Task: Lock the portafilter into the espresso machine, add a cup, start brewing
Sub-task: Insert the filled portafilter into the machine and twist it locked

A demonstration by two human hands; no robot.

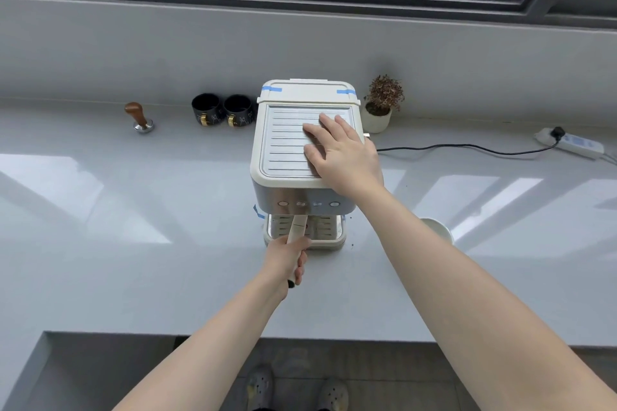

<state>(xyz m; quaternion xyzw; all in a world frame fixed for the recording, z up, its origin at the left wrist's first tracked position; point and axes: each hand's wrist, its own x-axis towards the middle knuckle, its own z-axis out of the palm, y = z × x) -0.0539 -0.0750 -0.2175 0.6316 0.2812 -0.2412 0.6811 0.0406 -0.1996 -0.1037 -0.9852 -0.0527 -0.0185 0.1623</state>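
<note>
Left hand (286,255) wrapped tight round cream portafilter handle (298,229), lower centre of frame; handle pointing straight out from under cream and steel espresso machine (302,173); head hidden beneath, so lock state unclear. Right hand (337,152) flat on ribbed top tray, fingers spread, gripping nothing; probably bracing machine against twist. White cup (437,230) right of centre, partly behind forearm, waiting off drip tray (330,238). Two black mugs (222,109) with small gold-and-white motifs, wooden-knobbed tamper (139,118) upper left, unused. No readable brand or writing.
</note>
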